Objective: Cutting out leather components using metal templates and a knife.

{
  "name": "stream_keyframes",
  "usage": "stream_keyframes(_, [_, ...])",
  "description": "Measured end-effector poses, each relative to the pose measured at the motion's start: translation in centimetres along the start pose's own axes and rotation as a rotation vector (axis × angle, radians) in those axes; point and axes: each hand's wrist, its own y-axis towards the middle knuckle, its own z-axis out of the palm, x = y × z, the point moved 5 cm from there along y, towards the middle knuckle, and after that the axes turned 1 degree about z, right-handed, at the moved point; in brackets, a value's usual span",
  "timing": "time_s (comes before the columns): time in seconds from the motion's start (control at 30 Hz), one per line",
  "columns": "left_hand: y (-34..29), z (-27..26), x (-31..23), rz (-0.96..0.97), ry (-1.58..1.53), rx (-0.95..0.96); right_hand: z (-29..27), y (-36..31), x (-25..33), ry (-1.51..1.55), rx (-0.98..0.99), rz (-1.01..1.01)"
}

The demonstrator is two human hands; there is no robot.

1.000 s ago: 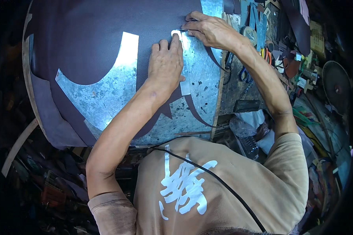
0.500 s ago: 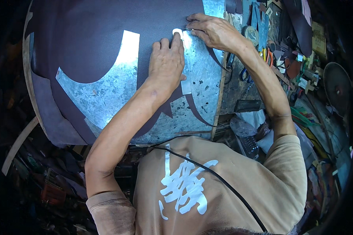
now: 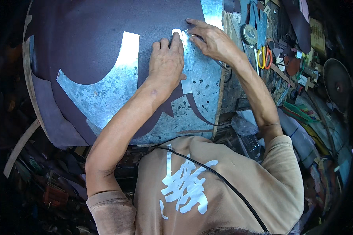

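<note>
A dark brown leather sheet (image 3: 90, 35) lies over a scuffed metal sheet (image 3: 206, 74). On the leather, my left hand (image 3: 166, 62) lies flat, its fingertips pressing the rounded white upper end of a narrow pale strip (image 3: 187, 87). The strip runs down beside that hand toward me. Just right of the rounded end, my right hand (image 3: 211, 41) pinches a thin, metal-tipped tool (image 3: 192, 35); its exact kind is too small to make out. The right index finger is stretched out along the leather. Part of the strip is hidden under my left hand.
Bare metal shows through a curved cut-out (image 3: 106, 94) in the leather. At the right stand orange-and-yellow handled scissors (image 3: 264, 58), a round tape roll (image 3: 249, 34) and loose scraps. A black cable (image 3: 223, 184) crosses my shirt. A toothed-looking disc (image 3: 337, 84) stands far right.
My right hand has shifted slightly down toward me along the strip's right side, its arm drawing inward. The left hand stays on the strip's rounded end.
</note>
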Motion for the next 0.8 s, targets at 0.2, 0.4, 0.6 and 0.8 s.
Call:
stream_keyframes(0.2, [0.0,-0.1,0.1,0.024,-0.017,-0.033,0.8,-0.7,0.9,0.076,-0.111,0.095])
stream_keyframes(0.4, [-0.2,-0.1,0.2,0.042,-0.018,-0.057,1.7,-1.6,2.0,0.153,-0.236,0.242])
stream_keyframes(0.6, [0.0,0.3,0.3,0.057,-0.018,-0.069,2.3,-1.9,2.9,0.168,-0.312,0.271])
stream_keyframes(0.8, [0.0,0.5,0.5,0.087,-0.029,-0.093,3.0,-3.5,4.4,0.207,-0.402,0.358])
